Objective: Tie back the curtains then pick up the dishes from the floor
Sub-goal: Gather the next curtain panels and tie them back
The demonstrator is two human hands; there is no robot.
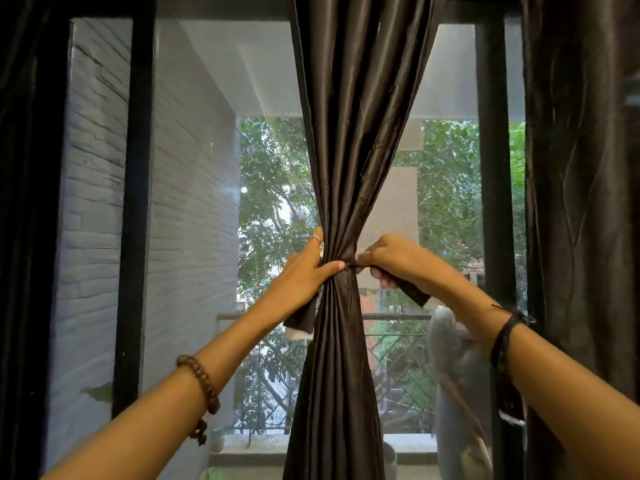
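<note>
No brand, label or legible writing was visible. Three dark curtain panels were counted: one at the far left edge, one at the far right (581, 202), and the centre curtain (349, 150), a glossy dark brown satin-like fabric, gathered into a narrow waist at mid-height in front of the black-framed window (138, 202). A matching fabric tie-back strap (412, 294) wrapped that waist. The left hand (304, 271) gripped the gathered folds, thumb across the front, with one strap end hanging below it, white-tipped. The right hand (394, 259) had its fingers curled round the other strap end. One wooden bead bracelet (201, 382) circled the left wrist; one dark cord band (502, 341) circled the right.
</note>
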